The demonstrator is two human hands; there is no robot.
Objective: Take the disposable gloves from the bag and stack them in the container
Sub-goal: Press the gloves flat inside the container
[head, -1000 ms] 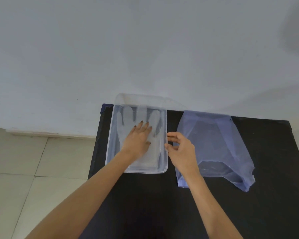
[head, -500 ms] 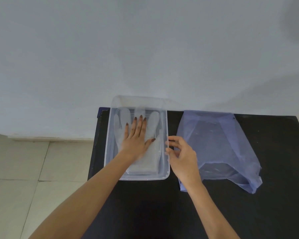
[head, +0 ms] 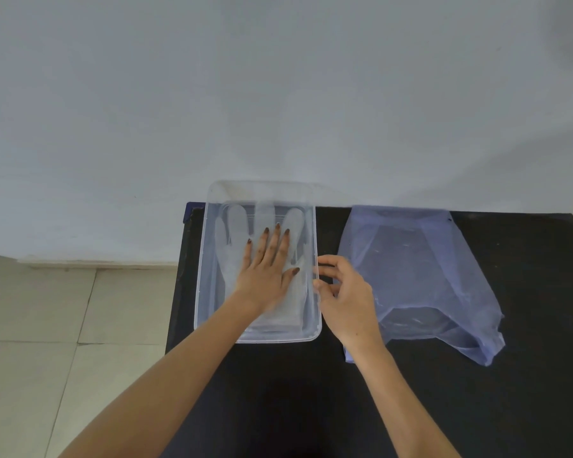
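Observation:
A clear plastic container (head: 203, 285) sits at the left end of the black table. Translucent disposable gloves (head: 233, 226) lie flat inside it, fingers pointing toward the wall. My left hand (head: 267, 264) presses flat on the gloves with fingers spread. My right hand (head: 343, 289) is beside the container's right rim, its fingers curled and touching that rim; nothing is held in it. A bluish translucent plastic bag (head: 420, 276) lies to the right, its mouth facing me; I cannot tell whether gloves are inside.
The black table (head: 526, 391) stands against a pale wall (head: 278, 94). Its left edge is close beside the container, with tiled floor (head: 47, 325) below.
My left hand has slid forward along the gloves and flattened, fingers spreading. My right hand has stayed by the container's right rim. The view shifted slightly.

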